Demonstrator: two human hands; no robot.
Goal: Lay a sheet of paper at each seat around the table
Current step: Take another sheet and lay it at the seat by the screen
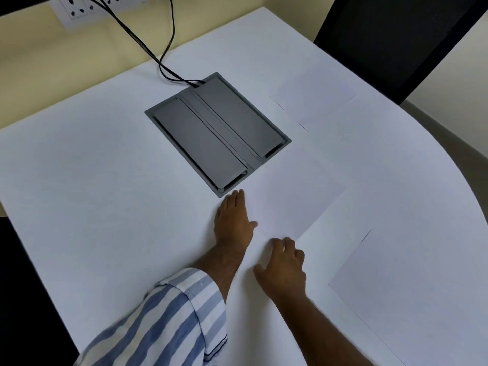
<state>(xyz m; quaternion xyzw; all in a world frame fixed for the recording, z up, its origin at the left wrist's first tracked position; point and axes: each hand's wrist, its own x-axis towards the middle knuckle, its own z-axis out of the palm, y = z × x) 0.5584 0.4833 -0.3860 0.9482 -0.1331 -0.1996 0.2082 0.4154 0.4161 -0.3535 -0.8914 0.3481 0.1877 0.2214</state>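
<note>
Chair (390, 35) cut off at the upper right edge; wall sockets (79, 9) cropped at top left; sheet (412, 299) runs off the bottom.

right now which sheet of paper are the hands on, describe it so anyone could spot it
Start at the grey cable box sunk into the white table. The sheet lies just off its near corner. Unlike the other two sheets, it has the left hand and right hand on it.

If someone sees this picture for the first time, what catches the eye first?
The grey cable box set into the middle of the white table, with black cables running to the wall. Below it, the left hand and right hand press flat on a sheet of paper.
</note>
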